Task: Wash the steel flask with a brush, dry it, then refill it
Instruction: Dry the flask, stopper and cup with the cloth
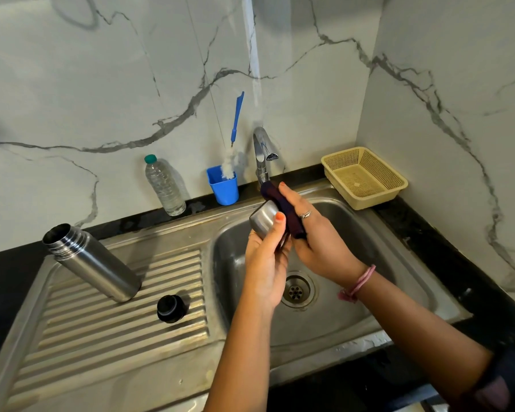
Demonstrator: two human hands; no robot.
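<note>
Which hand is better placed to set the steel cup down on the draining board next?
The left hand. It already grips the steel cup, and it is on the draining board's side of the sink. The right hand holds the dark cloth, farther from the board.

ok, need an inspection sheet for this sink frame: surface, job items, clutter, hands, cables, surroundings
Surface: steel sink with ribbed drainboard; tap not visibly running.
Job's things: steel flask open, standing on the drainboard; black stopper beside it; steel cap and dark cloth in the hands; bottle brush in blue cup; plastic water bottle capped, at the wall.
Clutter: yellow basket on the counter.
Hands: left hand has its grip on the cap; right hand holds the cloth against it.
Cables: nothing seen.
Surroundings: marble-pattern wall, black counter.
</note>
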